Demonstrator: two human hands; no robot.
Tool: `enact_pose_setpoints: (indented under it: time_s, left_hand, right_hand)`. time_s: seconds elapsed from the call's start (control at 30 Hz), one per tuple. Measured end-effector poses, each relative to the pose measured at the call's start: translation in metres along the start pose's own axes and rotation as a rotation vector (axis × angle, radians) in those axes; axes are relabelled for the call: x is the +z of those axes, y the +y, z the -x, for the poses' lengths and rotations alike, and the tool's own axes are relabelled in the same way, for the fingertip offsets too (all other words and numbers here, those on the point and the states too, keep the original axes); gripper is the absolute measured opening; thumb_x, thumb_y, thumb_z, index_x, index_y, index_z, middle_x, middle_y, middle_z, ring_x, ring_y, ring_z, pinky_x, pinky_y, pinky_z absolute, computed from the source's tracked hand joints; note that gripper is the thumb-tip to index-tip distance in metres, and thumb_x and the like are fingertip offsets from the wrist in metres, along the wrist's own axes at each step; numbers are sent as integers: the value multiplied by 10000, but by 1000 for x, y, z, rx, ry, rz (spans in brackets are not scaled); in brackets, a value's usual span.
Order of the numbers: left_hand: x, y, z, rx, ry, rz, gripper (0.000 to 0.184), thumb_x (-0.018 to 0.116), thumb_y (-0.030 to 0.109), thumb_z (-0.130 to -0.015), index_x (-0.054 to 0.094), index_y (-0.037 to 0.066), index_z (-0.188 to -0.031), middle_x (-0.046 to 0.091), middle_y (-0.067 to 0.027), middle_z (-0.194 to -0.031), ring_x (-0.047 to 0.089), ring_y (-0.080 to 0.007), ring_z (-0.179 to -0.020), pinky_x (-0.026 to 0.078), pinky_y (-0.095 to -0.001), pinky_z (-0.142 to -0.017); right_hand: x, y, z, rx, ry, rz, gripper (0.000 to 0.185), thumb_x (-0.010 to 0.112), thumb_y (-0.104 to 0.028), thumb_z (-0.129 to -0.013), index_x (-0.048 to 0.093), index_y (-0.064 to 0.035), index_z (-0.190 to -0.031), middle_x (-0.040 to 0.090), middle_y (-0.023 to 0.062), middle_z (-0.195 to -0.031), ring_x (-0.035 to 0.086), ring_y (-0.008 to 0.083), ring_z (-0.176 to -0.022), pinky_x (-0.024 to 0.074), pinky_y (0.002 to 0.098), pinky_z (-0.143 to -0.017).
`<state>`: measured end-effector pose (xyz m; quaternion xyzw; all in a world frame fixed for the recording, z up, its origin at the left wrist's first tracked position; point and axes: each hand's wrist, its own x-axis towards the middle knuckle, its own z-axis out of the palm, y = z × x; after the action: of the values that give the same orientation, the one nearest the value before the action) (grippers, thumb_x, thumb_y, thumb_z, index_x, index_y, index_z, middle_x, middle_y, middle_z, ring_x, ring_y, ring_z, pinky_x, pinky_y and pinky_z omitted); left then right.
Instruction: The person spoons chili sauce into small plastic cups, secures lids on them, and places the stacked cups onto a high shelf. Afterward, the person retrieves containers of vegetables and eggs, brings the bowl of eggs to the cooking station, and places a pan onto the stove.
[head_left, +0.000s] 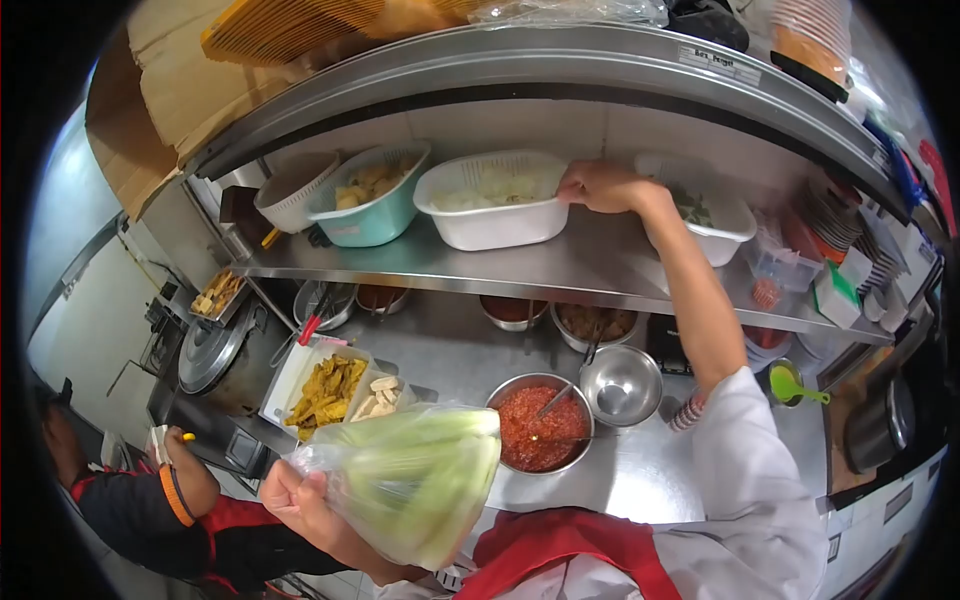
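Here, our left hand [297,497] has its grip closed on the gathered neck of a clear bag [415,480] of pale green vegetables, held up at seven o'clock in our view. Our right hand [605,187] has a narrow grip on the three-o'clock end of a white tub [505,228] on the shelf [590,268]. At five o'clock, we see a bowl [549,470] of red sauce on the counter [640,490].

white label [720,63] | on upper shelf [480,72] edge | apparently "Box" | next word, smaller print blurred
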<state>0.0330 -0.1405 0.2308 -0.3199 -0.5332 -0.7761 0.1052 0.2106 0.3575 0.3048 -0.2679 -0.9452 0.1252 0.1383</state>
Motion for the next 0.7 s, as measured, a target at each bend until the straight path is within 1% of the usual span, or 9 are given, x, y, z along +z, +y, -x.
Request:
enact_pose_setpoints:
  time_s: [0.1, 0.13, 0.2, 0.3, 0.4, 0.5, 0.57, 0.6, 0.7]
  left_hand:
    - [6, 8, 3, -14, -18, -16, 350, 576, 78, -754, 241, 107, -657, 323, 40, -614, 284, -55, -593, 219, -251, -543]
    - [8, 13, 6, -31, -27, -22, 352, 578, 80, -752, 240, 106, -658, 321, 40, -614, 281, -56, -593, 220, -253, -543]
    - [15, 15, 9, -21, 12, -8, 352, 582, 81, -751, 243, 105, -656, 329, 37, -613, 284, -56, -594, 227, -250, -546]
    - [20, 20, 12, -23, 2, 14, 354, 590, 86, -749, 250, 103, -651, 347, 34, -611, 293, -56, -597, 240, -244, -549]
    - [25, 18, 14, -59, -14, 51, 359, 598, 91, -745, 253, 100, -646, 364, 31, -615, 305, -57, -602, 252, -240, -551]
    - [28, 21, 21, -121, -8, 30, 370, 615, 92, -733, 257, 97, -642, 372, 32, -620, 306, -58, -606, 258, -243, -551]
    - [35, 21, 24, -146, -38, 73, 379, 628, 89, -712, 256, 96, -636, 364, 34, -618, 297, -59, -603, 254, -249, -547]
    - [40, 20, 26, -154, -75, 128, 384, 632, 86, -696, 255, 97, -631, 355, 36, -613, 289, -59, -600, 247, -253, -544]
    - [53, 15, 40, -148, -156, 126, 400, 643, 74, -639, 244, 101, -616, 322, 39, -600, 265, -66, -589, 223, -269, -535]
  right_hand:
    - [18, -47, 11, -101, 240, 330, 305, 622, -335, -1003, 789, -83, -1044, 739, 194, -1040, 675, 379, -1010, 508, 463, -937]
    - [39, -53, 4, -175, 410, 249, 339, 617, -356, -1006, 792, -67, -979, 738, 186, -895, 673, 393, -935, 525, 460, -893]
    - [45, -94, -6, -68, 257, 38, 372, 618, -372, -1003, 781, -38, -1000, 732, 209, -914, 685, 369, -940, 532, 450, -884]
    - [45, -123, -30, -14, 299, -370, 430, 615, -410, -1003, 764, -9, -1049, 733, 245, -1020, 694, 337, -1016, 524, 428, -925]
    - [15, -117, -39, -270, 305, -962, 442, 590, -403, -1024, 721, -30, -1220, 716, 267, -1147, 679, 323, -1105, 503, 414, -986]
    - [-7, -57, -15, -599, 10, 103, 431, 554, -373, -1050, 654, -106, -1373, 702, 219, -1247, 654, 331, -1171, 466, 425, -1051]
    - [9, -65, -3, -274, -193, 38, 347, 575, -350, -1031, 735, -144, -1259, 717, 166, -1241, 651, 333, -1189, 472, 425, -1041]
    - [22, -74, -1, -183, -94, -54, 337, 586, -373, -1019, 748, -172, -1236, 725, 163, -1214, 654, 352, -1173, 469, 442, -1042]
    - [64, -103, -15, -63, 181, 52, 388, 566, -409, -1024, 718, -157, -1278, 718, 165, -1193, 655, 360, -1148, 480, 451, -1006]
